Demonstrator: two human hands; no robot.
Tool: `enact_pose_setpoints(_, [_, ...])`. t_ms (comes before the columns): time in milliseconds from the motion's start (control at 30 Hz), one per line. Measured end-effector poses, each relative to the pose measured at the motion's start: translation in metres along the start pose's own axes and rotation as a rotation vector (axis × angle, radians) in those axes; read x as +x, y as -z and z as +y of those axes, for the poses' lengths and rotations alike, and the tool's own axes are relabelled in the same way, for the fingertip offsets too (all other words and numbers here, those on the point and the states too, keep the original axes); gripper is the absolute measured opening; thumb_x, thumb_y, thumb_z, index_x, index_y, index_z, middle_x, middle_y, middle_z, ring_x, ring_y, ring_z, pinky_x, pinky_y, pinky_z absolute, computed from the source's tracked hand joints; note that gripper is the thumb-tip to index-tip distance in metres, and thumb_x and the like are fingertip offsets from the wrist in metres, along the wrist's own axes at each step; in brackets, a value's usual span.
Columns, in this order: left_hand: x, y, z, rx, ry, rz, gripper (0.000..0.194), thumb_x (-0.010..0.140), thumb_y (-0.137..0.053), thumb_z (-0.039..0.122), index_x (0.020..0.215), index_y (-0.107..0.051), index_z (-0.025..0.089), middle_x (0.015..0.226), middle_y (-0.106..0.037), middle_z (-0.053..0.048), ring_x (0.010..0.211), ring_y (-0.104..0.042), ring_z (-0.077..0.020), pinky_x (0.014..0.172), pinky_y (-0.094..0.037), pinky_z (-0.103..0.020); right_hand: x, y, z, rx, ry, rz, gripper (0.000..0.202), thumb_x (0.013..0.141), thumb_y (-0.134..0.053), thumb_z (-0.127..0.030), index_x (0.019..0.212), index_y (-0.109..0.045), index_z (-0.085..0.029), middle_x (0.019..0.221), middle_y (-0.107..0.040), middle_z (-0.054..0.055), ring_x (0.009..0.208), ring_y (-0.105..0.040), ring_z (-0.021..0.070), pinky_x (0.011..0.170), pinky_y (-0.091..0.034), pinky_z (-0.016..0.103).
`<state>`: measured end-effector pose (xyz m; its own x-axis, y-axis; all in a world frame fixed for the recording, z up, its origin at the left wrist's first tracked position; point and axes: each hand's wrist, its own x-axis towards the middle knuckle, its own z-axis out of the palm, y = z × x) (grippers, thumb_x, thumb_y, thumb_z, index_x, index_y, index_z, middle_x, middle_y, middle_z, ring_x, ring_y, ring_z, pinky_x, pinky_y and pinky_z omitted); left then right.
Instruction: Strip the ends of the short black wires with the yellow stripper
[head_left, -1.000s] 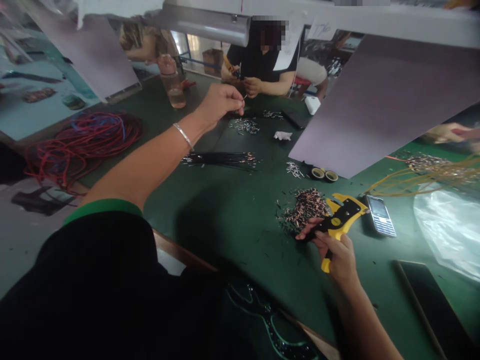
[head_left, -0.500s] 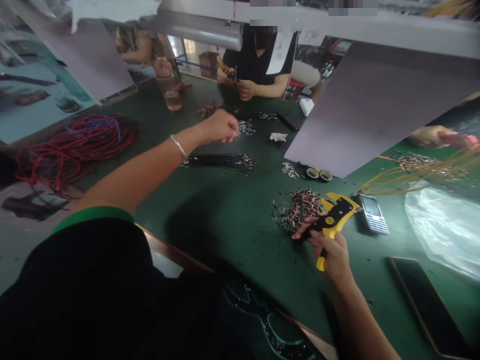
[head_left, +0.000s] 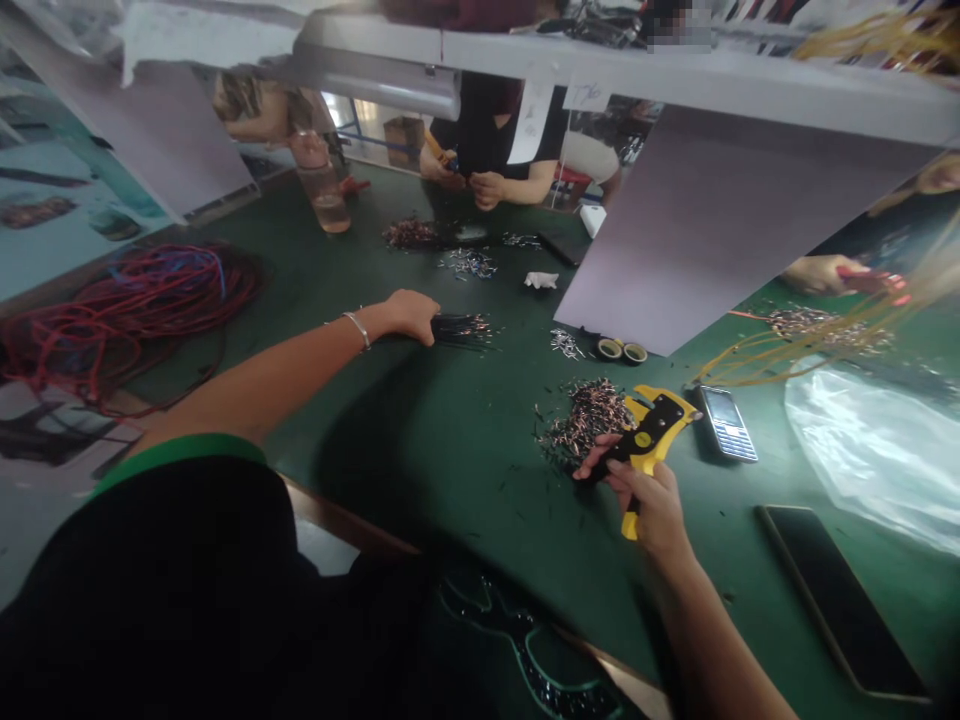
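In the head view my left hand (head_left: 411,315) is down on the table, its fingers curled round the near part of a bundle of black wires (head_left: 461,328). Bare copper ends fan out to the right of it; the rest of the bundle is under the hand. My right hand (head_left: 651,500) grips a yellow and black wire stripper (head_left: 649,435), jaws pointing up and away. Beside the tool lies a heap of short copper-tipped wire offcuts (head_left: 592,415), partly behind my fingers.
Tape rolls (head_left: 622,350) and small metal terminals (head_left: 566,344) lie by a grey partition (head_left: 690,230). To the right are a keypad phone (head_left: 725,422), a smartphone (head_left: 844,600) and a plastic bag (head_left: 877,450). Coiled red wire (head_left: 135,320) sits left. A co-worker's hands (head_left: 487,188) are across the table.
My left hand has come down and nearer from above the table onto the black wires. My right hand still holds the wire stripper. The whole view has shifted slightly.
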<state>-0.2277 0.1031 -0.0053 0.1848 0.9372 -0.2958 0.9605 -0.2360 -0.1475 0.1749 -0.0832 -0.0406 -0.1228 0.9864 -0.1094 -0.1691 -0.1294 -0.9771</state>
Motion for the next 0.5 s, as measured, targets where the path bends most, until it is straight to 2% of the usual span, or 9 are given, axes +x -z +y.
enact_pose_setpoints(67, [0.005,0.002,-0.001,0.021,-0.013,-0.014,0.049,0.06,-0.068,0.043,0.105,-0.07,0.023,0.099,-0.074,-0.009,0.089,-0.065,-0.0283,0.069,-0.042,-0.03,0.0,0.0,0.002,0.018,0.002,0.001,0.02,0.074,-0.07,-0.026,0.094,-0.066,-0.021,0.074,-0.071,0.003,0.067,-0.068,0.023,0.065,-0.053,0.038])
enact_pose_setpoints(300, [0.019,-0.003,-0.009,0.008,-0.017,0.061,0.029,0.059,-0.066,0.035,0.087,-0.071,0.027,0.089,-0.074,-0.005,0.085,-0.064,-0.0251,0.068,-0.041,-0.03,0.001,0.0,0.005,0.035,0.02,-0.002,0.022,0.075,-0.069,-0.026,0.096,-0.066,-0.02,0.074,-0.07,0.002,0.066,-0.067,0.0227,0.067,-0.054,0.039])
enact_pose_setpoints(500, [0.025,-0.005,-0.015,-0.024,0.013,0.08,0.025,0.059,-0.063,0.031,0.082,-0.072,0.026,0.089,-0.074,-0.006,0.091,-0.063,-0.027,0.073,-0.041,-0.032,0.001,0.0,0.005,0.002,0.047,-0.009,0.023,0.076,-0.069,-0.027,0.097,-0.067,-0.02,0.073,-0.069,0.002,0.066,-0.066,0.0227,0.069,-0.053,0.04])
